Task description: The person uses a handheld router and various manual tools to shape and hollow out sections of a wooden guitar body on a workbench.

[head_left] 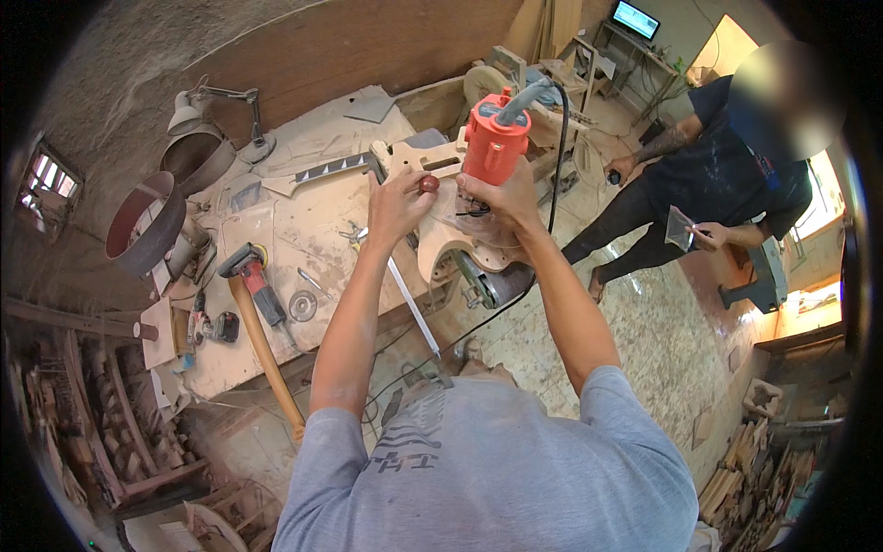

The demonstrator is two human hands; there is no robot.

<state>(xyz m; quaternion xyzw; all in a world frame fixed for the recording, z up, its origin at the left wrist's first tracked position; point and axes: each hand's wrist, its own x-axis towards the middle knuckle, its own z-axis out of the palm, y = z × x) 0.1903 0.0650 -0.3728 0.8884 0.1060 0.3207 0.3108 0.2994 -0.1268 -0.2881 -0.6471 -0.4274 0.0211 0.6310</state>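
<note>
Dusty workshop, rough wall [120, 74] far left of the red router [497, 143], tiled floor [598, 340] to its right. Dust-covered tabletop [322, 212] spreads left of the router. Co-worker [708, 161] in dark clothes stands right of the router, one hand [625, 167] on a small dark object, other hand [710, 236] with a clear flat piece.

Pale wooden guitar-shaped body [441, 248] sits under and left of the router, curved cutout toward the wearer. Router upright on top of it, grey cable running up from its head.

Brown drum-shaped ring [147, 224] far left of the router; white desk lamp [186, 115] beyond it, same side. Wooden pole [269, 354] lower left of the router. Long pale piece with a dark strip [322, 172] left of the router, flat. Silver bar [411, 299] slants down, lower left of it. Red-and-black angle grinder [265, 296] further left, lying down.

Right hand [510, 198]: grip closed around the router's lower housing. Left hand [394, 210] at the router's left: grip narrow, holding a dark-red knob [429, 184]. Metal disc [303, 305] lower left of the router.
</note>
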